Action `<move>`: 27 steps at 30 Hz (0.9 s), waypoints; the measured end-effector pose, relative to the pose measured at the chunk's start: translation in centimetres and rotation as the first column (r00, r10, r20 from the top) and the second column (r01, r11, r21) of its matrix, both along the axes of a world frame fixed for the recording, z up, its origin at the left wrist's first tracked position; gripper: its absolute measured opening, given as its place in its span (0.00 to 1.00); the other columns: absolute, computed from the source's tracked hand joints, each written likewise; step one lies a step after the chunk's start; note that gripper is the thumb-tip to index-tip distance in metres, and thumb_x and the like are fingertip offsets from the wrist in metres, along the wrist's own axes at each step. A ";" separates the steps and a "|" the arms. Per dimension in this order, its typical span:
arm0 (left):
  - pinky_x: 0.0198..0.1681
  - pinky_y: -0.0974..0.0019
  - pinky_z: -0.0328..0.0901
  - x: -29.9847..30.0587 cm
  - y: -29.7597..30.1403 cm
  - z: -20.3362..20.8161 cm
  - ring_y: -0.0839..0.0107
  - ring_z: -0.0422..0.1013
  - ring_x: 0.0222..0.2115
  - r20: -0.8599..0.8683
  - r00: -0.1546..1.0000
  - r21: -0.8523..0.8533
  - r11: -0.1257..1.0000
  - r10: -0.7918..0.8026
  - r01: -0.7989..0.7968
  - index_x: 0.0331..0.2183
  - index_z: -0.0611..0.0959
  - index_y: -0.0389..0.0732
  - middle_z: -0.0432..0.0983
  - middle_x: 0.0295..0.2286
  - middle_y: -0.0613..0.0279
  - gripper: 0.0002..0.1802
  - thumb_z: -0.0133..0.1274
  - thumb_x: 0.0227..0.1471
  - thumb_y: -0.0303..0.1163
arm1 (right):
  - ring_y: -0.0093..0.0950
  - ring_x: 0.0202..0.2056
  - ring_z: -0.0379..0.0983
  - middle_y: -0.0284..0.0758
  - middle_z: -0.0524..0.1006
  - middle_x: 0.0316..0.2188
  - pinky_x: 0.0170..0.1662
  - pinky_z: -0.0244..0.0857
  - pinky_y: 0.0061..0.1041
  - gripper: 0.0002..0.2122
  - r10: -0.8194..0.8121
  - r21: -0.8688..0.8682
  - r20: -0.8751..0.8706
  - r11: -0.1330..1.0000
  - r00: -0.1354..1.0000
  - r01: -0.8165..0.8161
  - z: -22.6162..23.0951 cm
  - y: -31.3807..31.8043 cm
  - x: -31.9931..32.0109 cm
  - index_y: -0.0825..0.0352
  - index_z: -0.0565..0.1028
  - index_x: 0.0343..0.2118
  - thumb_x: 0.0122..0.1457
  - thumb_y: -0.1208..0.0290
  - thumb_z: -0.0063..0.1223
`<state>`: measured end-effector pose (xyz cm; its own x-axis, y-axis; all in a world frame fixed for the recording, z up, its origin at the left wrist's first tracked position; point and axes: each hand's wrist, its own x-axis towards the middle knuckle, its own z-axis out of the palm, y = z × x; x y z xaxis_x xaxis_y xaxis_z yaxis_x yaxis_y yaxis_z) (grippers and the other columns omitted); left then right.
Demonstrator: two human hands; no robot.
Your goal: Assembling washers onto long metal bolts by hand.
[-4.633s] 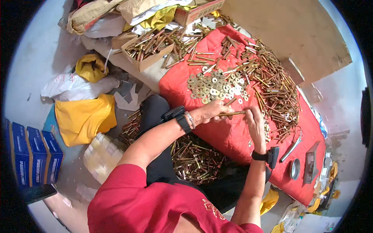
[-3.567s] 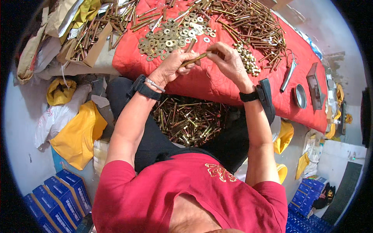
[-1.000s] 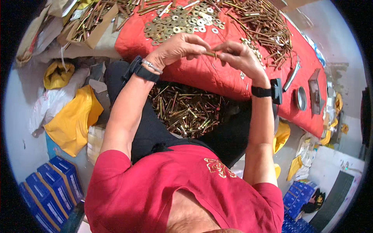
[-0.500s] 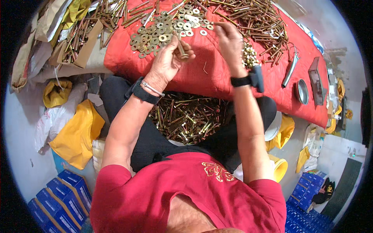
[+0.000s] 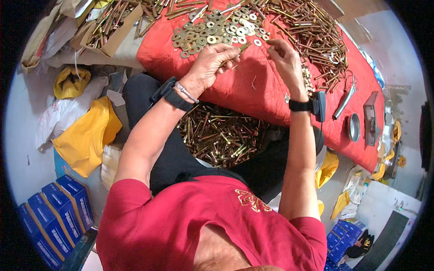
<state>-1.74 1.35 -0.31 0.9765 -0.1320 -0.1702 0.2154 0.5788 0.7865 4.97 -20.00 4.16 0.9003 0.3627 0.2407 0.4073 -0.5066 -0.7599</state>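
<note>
– First item?
– One slim brass-coloured piece (image 5: 244, 46), in the left hand (image 5: 214, 62), above the front part of the red cloth (image 5: 181, 70). Fingers pinching it, one end jutting past their tips; bolt or tube, I can't tell from where I stand
– And the right hand (image 5: 285, 58)?
– Beside it, apart, fingers bent. Whether they pinch anything small, I can't tell
– Nearest stock?
– Flat ring washers (image 5: 212, 31), one loose heap, just beyond the left hand. Small nuts (image 5: 308, 83), one cluster, partly behind the right wrist
– Further out?
– Metal rods (image 5: 316, 40), one large pile, far right of the cloth. Carton (image 5: 110, 43), open, rods inside, left. Toward the right edge: one metal dish (image 5: 354, 127), one long grey tray (image 5: 371, 119)
– Below?
– Bolts (image 5: 221, 135), many, heaped between the person's legs. Yellow sack (image 5: 88, 140), left, with blue boxes (image 5: 58, 217) lower down
</note>
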 end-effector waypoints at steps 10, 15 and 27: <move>0.12 0.84 0.52 -1.0 -0.5 0.8 0.89 0.64 0.15 0.091 0.995 0.135 0.991 -0.036 0.024 0.29 0.81 0.42 0.75 0.20 0.71 0.06 0.56 0.50 0.34 | 0.17 0.31 0.68 0.27 0.74 0.27 0.36 0.62 0.16 0.05 0.108 0.602 -0.137 0.799 0.985 -0.004 0.0 3.6 -4.1 0.68 0.75 0.34 0.55 0.79 0.52; 0.13 0.85 0.52 -0.7 -0.1 0.7 0.89 0.64 0.15 0.143 0.986 0.173 0.983 -0.084 0.059 0.28 0.81 0.42 0.74 0.19 0.72 0.07 0.57 0.50 0.35 | 0.17 0.30 0.68 0.27 0.73 0.27 0.35 0.62 0.16 0.05 0.166 0.582 -0.220 0.813 0.961 -0.008 0.8 3.0 -4.0 0.68 0.75 0.34 0.53 0.80 0.53; 0.20 0.81 0.57 -0.4 -0.1 0.5 0.86 0.62 0.17 0.203 0.976 0.288 0.957 -0.085 0.024 0.26 0.81 0.40 0.73 0.20 0.71 0.09 0.57 0.49 0.35 | 0.32 0.29 0.70 0.38 0.73 0.25 0.33 0.64 0.26 0.14 0.103 0.011 0.027 0.995 0.994 -0.103 2.7 2.2 -3.1 0.69 0.72 0.37 0.61 0.62 0.42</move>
<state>-2.17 1.29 0.21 0.9867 -0.1626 0.0004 0.0520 0.3182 0.9466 1.85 -17.84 6.86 0.8515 0.4504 0.2684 0.4767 -0.4518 -0.7541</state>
